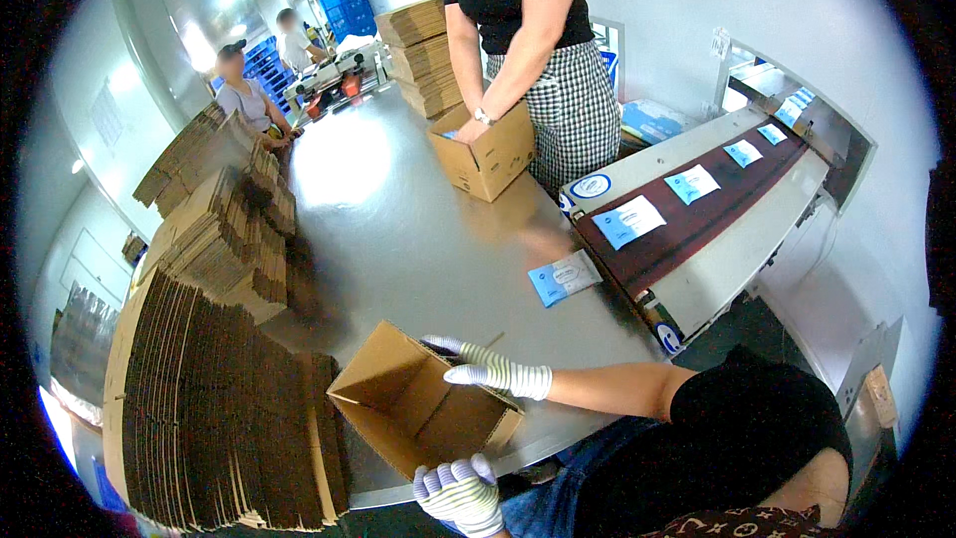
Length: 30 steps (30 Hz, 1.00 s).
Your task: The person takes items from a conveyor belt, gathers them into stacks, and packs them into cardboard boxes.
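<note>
An open, empty-looking cardboard box [398, 408] is tilted at the near edge of the metal table, its opening toward me. Both my hands wear white striped gloves. My right hand [493, 371] grips the box's upper right wall, fingers straddling the edge. At the lower rim my left hand [458, 495] is closed over the cardboard, its fingertips curled. Beyond my right hand, a flat blue-and-white packet [565, 278] lies on the table beside the conveyor's end.
Stacks of flattened cartons [214, 408] line the left side. A conveyor belt [687, 209] at right carries several blue-and-white packets. Across the metal table [398, 259], a co-worker reaches into another box [488, 159]. More carton stacks [418, 55] and two people stand farther back.
</note>
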### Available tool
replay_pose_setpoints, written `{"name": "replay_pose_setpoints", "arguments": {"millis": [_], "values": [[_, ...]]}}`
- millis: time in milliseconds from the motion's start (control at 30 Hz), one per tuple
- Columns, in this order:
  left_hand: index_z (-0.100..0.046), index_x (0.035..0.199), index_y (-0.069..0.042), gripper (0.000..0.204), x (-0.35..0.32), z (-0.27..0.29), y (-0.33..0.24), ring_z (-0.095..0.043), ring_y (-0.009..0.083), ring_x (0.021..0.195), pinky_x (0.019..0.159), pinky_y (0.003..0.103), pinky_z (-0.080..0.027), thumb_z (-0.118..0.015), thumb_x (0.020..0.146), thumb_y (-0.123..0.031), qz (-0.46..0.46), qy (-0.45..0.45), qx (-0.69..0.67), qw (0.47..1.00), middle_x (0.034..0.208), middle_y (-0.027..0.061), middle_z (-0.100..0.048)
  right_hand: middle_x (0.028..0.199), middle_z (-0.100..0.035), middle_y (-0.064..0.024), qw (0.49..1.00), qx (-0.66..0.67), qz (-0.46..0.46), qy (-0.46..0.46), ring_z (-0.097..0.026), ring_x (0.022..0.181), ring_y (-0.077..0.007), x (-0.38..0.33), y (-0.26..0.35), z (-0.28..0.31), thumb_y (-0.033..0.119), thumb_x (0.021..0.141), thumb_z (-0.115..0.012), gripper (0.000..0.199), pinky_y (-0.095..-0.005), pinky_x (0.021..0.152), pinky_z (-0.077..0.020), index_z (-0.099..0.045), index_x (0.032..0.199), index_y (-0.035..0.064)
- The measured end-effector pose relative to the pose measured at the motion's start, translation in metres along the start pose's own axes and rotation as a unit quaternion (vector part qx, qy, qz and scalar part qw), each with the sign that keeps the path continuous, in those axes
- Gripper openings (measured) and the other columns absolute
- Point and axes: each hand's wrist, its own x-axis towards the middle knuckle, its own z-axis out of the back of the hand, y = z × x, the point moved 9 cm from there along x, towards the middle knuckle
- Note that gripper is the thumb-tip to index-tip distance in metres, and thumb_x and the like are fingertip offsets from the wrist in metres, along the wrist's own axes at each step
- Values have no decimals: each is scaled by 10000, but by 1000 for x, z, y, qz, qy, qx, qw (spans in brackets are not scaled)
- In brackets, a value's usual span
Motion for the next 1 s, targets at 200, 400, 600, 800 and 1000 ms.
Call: {"name": "replay_pose_setpoints", "arguments": {"millis": [200,400,600,800,1000], "values": [[-481,625,-147,291,3,4,-1,-517,242,548,686,388,-483,-576,848,-310,0,-6,13,1000,571,46,-493,1449,-367,-116,1000,6,-2,-6,-295,1346,-234,-2,-10,2,377,839,-623,771,-346,1119,-214,-289,1441,30],[-396,621,-136,274,-23,-17,6,-448,230,554,726,397,-465,-560,823,-222,-7,6,34,999,558,43,-387,1427,-375,-142,1000,-29,-2,0,-318,1327,-235,-8,4,-5,344,845,-594,749,-359,1111,-232,-275,1439,19],[-400,623,-132,268,-12,-24,1,-453,232,550,724,407,-474,-547,832,-214,-17,-28,60,998,565,45,-382,1438,-355,-141,999,28,-20,3,-306,1335,-243,1,10,4,346,848,-629,784,-365,1110,-241,-240,1451,29],[-417,622,-111,281,-12,-27,-7,-492,267,573,692,412,-469,-507,876,-193,-18,-12,65,998,560,66,-417,1404,-416,-122,998,57,-1,-11,-337,1310,-229,-3,4,11,352,831,-641,752,-347,1101,-245,-312,1424,27],[-392,622,-134,316,-10,-26,-10,-445,221,554,721,397,-486,-490,899,-248,-38,-39,94,994,594,38,-398,1403,-417,-125,998,61,-2,-11,-341,1309,-230,-3,16,11,349,838,-641,737,-350,1108,-236,-316,1424,42]]}}
